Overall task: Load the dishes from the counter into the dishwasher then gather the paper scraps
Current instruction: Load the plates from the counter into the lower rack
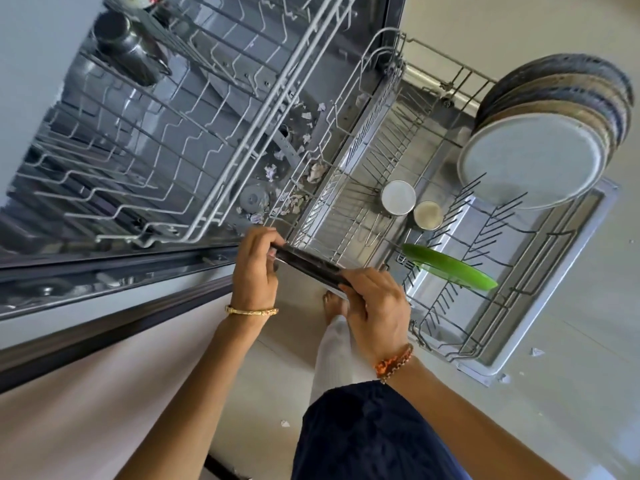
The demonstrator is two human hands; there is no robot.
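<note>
A single wide-angle view comes from the person's head, looking steeply down and forward over both forearms. The picture is strongly rolled, so the open stainless-steel dishwasher (194, 140) runs slantwise from the upper left and the pale tiled floor (571, 393) fills the right and bottom. The pulled-out grey wire lower rack (485, 271) lies close below the lens, at arm's reach. Straight lines bow toward the frame's edges.

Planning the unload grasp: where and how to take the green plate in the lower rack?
Grip the green plate by its upper rim, coming from above: it stands on edge between the tines of the lower rack, so its faces are fenced in and only that rim is free.
</note>
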